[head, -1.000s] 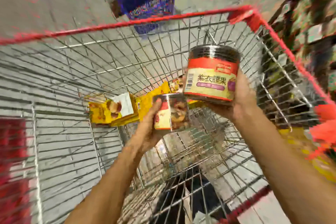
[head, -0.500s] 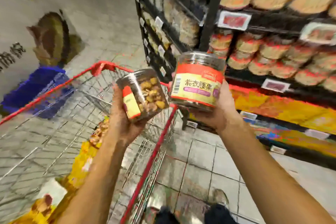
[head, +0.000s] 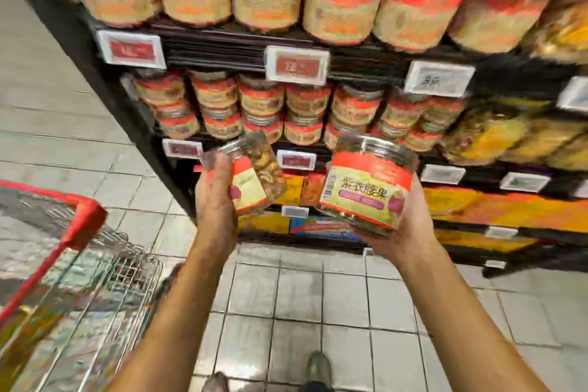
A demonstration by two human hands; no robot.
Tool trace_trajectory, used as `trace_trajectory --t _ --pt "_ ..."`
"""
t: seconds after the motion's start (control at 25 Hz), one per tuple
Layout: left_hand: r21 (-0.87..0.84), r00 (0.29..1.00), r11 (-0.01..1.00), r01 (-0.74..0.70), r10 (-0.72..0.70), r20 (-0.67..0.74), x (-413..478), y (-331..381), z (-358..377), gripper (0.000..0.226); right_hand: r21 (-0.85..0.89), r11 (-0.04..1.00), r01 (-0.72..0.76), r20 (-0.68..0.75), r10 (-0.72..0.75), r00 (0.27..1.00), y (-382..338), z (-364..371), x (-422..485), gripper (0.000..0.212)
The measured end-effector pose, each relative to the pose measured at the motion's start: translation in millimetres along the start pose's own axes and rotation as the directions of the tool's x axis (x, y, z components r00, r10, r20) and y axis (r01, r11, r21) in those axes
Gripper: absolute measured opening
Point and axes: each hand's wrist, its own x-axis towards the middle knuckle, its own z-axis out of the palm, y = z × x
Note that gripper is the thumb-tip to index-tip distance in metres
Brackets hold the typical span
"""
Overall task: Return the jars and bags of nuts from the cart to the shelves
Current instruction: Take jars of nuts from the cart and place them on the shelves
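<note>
- The left hand (head: 216, 197) grips the small jar (head: 259, 173) by its side, fingers and thumb curled round it. The jar is tilted, and nuts show through its clear wall.
- The right hand (head: 412, 226) cups the big jar (head: 366, 191) from below and behind, fingers curled round its base. The jar is nearly upright, with its red and yellow label towards the camera.
- Both jars are held in the air, side by side but apart, in front of the lower rows of the shelves (head: 222, 48).
- The shelves carry rows of similar red-labelled jars (head: 261, 99), two high on the middle shelf, with larger ones above. Price tags (head: 297, 65) hang on the shelf edges.
- Yellow packs (head: 496, 137) fill the shelf to the right.
- The cart (head: 84, 223), red-rimmed wire, stands at lower left, near the left forearm. Its load is blurred, perhaps a yellow bag.
- A shoe (head: 318, 366) shows on the tiled floor (head: 346, 299) below.
</note>
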Motion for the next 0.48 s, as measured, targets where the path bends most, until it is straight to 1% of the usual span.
trace_trajectory --t 0.04,0.12,0.2,0.28,0.32,0.4,0.44,0.48 --pt "0.090 0.996 0.993 -0.072 0.075 -0.041 8.0 -12.1 14.0 0.053 -0.006 1.000 0.012 0.005 -0.012 1.000 -8.2 -10.0 9.2 0.057" --pt "0.234 0.971 0.950 -0.206 0.228 -0.070 23.7 -31.2 38.3 0.042 0.012 1.000 0.025 0.033 -0.025 0.999 -20.5 -23.4 30.6 0.049" --pt "0.286 0.954 0.922 -0.260 0.291 -0.071 40.5 -50.3 57.5 0.040 0.037 0.998 0.044 0.064 -0.046 0.997 -26.4 -32.8 51.4 0.045" --pt "0.288 0.936 0.905 -0.313 0.345 -0.070 57.6 -66.5 66.1 0.045 0.057 0.998 0.039 0.072 -0.043 0.996 -27.2 -41.3 70.1 0.050" --pt "0.296 0.930 0.896 -0.329 0.363 -0.064 68.5 -76.2 68.6 0.051 0.080 0.996 0.030 0.083 -0.037 0.996 -25.7 -47.0 81.3 0.054" --pt "0.345 0.922 0.870 -0.353 0.385 -0.028 84.4 -95.5 71.6 0.078 0.117 0.993 0.014 0.095 -0.026 0.995 -17.8 -56.8 98.1 0.058" --pt "0.385 0.913 0.847 -0.366 0.407 -0.026 88.6 -103.6 72.3 0.091 0.107 0.994 0.009 0.097 -0.020 0.995 -12.6 -61.0 104.1 0.058" --pt "0.418 0.900 0.824 -0.383 0.435 -0.033 93.0 -111.2 72.2 0.099 0.114 0.993 0.005 0.081 -0.014 0.997 -8.8 -64.8 109.7 0.058"
